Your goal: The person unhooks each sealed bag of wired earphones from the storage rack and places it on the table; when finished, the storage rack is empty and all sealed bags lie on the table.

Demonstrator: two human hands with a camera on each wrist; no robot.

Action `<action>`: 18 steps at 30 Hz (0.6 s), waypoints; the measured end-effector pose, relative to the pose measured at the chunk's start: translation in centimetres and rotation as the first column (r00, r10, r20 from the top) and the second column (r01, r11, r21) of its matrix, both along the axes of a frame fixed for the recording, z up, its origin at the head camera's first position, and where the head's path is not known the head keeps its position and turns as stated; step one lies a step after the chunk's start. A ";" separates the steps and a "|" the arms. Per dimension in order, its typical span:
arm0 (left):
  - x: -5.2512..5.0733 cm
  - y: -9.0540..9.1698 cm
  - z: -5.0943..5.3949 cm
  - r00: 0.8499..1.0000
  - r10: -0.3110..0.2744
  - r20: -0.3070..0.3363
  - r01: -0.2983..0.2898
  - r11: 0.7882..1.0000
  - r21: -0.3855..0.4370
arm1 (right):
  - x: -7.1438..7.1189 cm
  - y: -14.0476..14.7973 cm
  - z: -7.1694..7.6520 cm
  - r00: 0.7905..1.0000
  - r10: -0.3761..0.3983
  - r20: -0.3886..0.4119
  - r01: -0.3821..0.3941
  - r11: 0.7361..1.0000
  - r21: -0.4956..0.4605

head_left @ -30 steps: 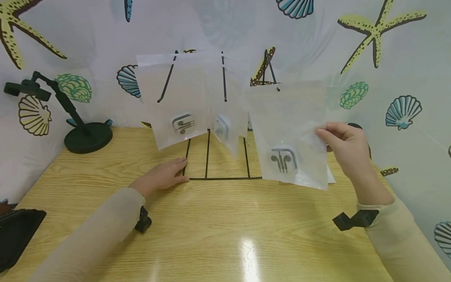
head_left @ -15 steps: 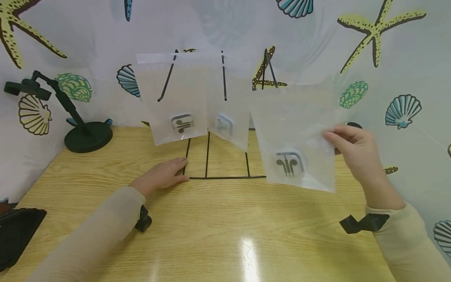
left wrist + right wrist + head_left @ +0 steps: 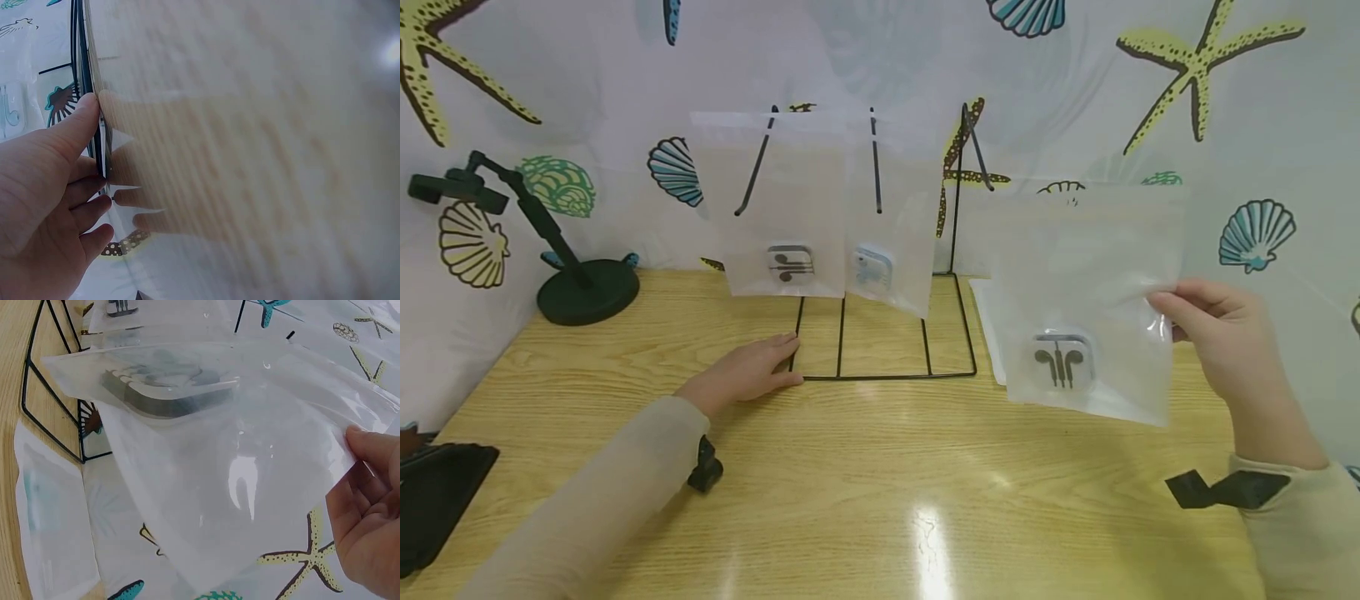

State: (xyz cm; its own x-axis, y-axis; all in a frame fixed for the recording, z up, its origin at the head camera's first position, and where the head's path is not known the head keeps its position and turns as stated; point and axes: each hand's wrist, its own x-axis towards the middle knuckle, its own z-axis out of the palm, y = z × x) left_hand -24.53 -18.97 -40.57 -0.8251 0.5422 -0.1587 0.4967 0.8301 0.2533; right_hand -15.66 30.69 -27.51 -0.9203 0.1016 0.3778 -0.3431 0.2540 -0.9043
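Observation:
My right hand (image 3: 1221, 329) pinches the right edge of a clear plastic bag (image 3: 1097, 267) between thumb and fingers. Inside the bag, earphones in a case (image 3: 1063, 362) show near the bottom. The bag hangs in the air, apart from the rack's right hook (image 3: 977, 154). Fingertips of my left hand (image 3: 741, 375) rest at the front left corner of the black wire rack (image 3: 887, 377), pressing its base wire on the table. Two more bags hang on the rack: a left bag (image 3: 808, 200) with earphones and a middle bag (image 3: 906, 208) with a pale blue case.
A flat bag (image 3: 56, 531) lies on the wooden table (image 3: 850, 483) right of the rack, partly behind the held bag in the head view. A black stand (image 3: 587, 292) is at the back left, a black tray-like object (image 3: 441, 500) at the left edge. A patterned cloth (image 3: 880, 50) hangs behind.
My right hand has drawn the bag off the right hook and moved it to the right. The hanging bags have swung and steadied. My left hand has stayed put.

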 end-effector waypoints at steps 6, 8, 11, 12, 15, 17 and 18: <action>-0.2 0.0 -0.1 1.000 0.008 0.009 -0.008 1.000 -0.002 | 0.3 2.5 -0.2 0.997 -0.076 0.019 0.074 0.993 0.095; -0.2 0.0 -0.1 1.000 0.005 0.006 -0.005 1.000 -0.003 | 0.2 3.7 -0.6 0.997 -0.071 0.032 0.069 0.996 0.059; -0.2 -0.1 -0.2 1.000 0.004 0.002 -0.004 1.000 -0.005 | -0.5 6.4 -2.1 0.990 -0.122 0.066 0.115 0.988 0.104; -0.2 -0.1 -0.2 1.000 0.002 -0.001 -0.002 1.000 -0.005 | -1.0 7.8 -2.9 0.990 -0.122 0.073 0.116 0.989 0.087; -0.1 0.0 -0.1 1.000 -0.001 -0.003 0.001 1.000 -0.002 | -2.7 12.4 -5.6 0.986 -0.146 0.084 0.139 0.986 0.091; -0.1 0.0 0.0 1.000 -0.004 -0.005 0.004 1.000 -0.003 | -3.9 15.4 -7.3 0.984 -0.154 0.093 0.147 0.987 0.071; -0.1 0.0 0.1 1.000 -0.005 -0.005 0.005 1.000 -0.003 | -4.3 16.6 -7.9 0.982 -0.161 0.099 0.155 0.986 0.066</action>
State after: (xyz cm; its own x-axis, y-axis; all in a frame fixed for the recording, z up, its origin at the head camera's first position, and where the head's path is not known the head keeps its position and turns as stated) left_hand -24.59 -18.97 -40.52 -0.8233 0.5457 -0.1565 0.5019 0.8284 0.2486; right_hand -20.00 47.29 -35.46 -0.9289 0.2296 0.2907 -0.1998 0.3503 -0.9151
